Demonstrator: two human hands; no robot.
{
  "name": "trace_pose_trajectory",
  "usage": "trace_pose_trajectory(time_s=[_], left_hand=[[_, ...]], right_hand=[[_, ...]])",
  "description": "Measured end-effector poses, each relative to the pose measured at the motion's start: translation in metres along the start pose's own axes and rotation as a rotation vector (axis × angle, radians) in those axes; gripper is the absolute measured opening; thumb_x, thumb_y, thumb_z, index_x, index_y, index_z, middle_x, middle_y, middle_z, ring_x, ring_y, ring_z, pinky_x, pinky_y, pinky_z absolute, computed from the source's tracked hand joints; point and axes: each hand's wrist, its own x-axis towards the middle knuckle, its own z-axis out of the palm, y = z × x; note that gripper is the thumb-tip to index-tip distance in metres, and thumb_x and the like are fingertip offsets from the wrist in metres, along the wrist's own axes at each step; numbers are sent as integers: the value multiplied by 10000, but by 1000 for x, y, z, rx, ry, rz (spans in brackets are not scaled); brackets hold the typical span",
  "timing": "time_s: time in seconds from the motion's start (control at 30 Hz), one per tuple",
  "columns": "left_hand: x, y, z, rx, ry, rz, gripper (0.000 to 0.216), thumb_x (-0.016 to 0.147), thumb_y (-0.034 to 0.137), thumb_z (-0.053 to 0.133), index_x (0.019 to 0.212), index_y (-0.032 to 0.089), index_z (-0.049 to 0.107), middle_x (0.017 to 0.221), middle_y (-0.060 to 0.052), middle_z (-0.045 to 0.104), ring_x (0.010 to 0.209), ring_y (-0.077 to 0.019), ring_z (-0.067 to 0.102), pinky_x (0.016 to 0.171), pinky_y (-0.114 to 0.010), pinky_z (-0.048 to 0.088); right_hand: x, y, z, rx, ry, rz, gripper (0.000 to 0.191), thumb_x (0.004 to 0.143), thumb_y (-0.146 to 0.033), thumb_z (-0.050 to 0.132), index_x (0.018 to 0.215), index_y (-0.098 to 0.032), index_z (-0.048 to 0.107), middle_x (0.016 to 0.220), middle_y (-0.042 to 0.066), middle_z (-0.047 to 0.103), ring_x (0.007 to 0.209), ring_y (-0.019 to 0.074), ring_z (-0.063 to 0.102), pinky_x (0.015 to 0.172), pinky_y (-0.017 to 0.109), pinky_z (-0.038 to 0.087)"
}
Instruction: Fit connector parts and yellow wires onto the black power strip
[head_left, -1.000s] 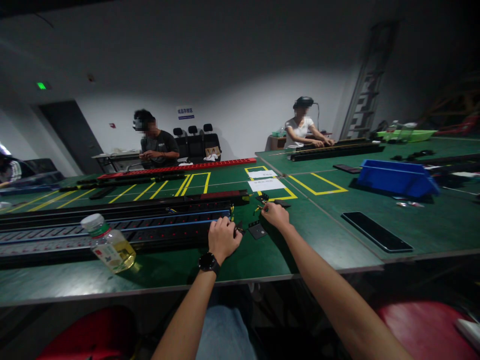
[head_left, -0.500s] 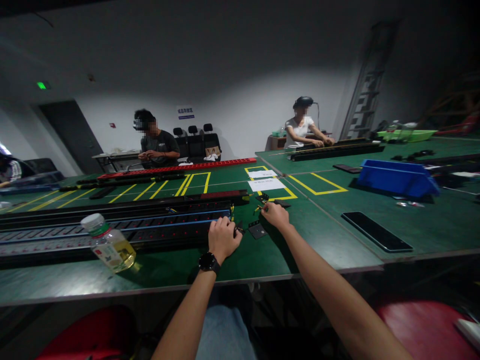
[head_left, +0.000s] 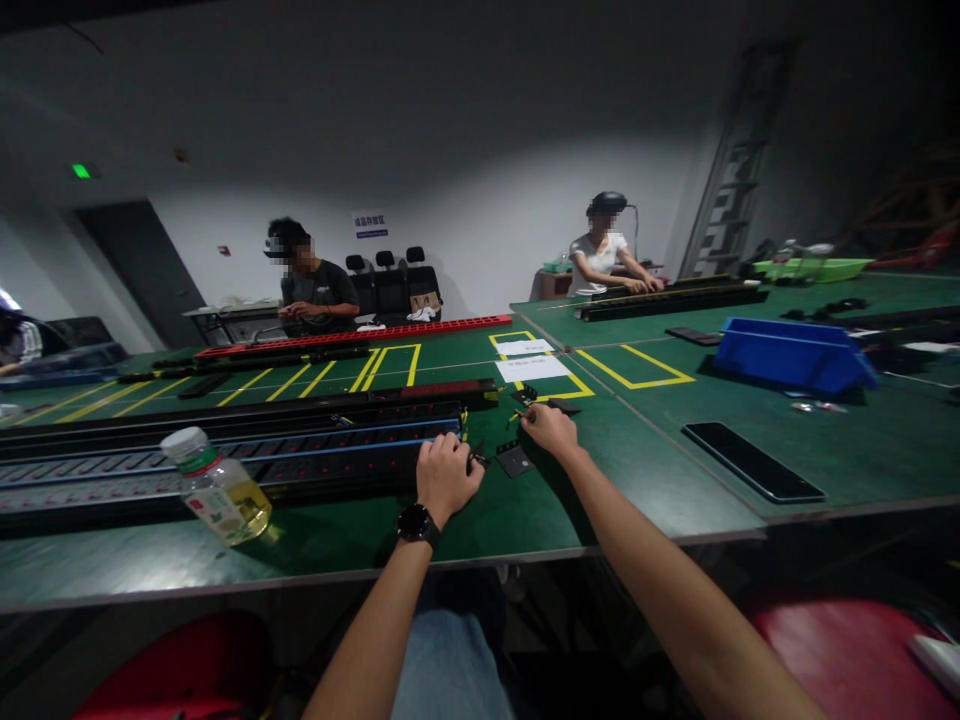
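Observation:
My left hand (head_left: 448, 478), with a black watch (head_left: 416, 524) on its wrist, curls over the near right end of a long black rail assembly (head_left: 330, 468) with blue strips and red dots. A small black part (head_left: 477, 460) shows at its fingertips; its kind is unclear. My right hand (head_left: 551, 430) is closed in a pinch on a thin yellow-green wire (head_left: 515, 418), just beyond the rail's end. Between the hands lies a flat black plate (head_left: 514, 460) with small holes. Further small black pieces (head_left: 564, 406) lie behind my right fingers.
A bottle of yellow drink (head_left: 225, 495) stands left, before the rail. White paper sheets (head_left: 534, 369) lie beyond my hands. To the right are a phone (head_left: 752, 462) and a blue bin (head_left: 793, 358). Two people (head_left: 319, 290) work across the green table (head_left: 645, 480); a third is partly visible far left.
Both my hands stay in nearly the same place and grip. Across the table, the hands of the person in white have shifted slightly along their black rail.

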Motion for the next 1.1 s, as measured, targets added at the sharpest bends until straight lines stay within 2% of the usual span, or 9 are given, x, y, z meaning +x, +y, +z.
trace_pose_trajectory(time_s=[1.1], left_hand=[[0,0,0,9,1,-2,194,947,316,607,861,194,731,981,-105,676,979,-274,594,845,-432,409]], right_hand=[[0,-1,-1,-26,-1,-5,292,1011,-400,539,1162,-277,757,1175,122,787,1082,322,753,879,374,551]])
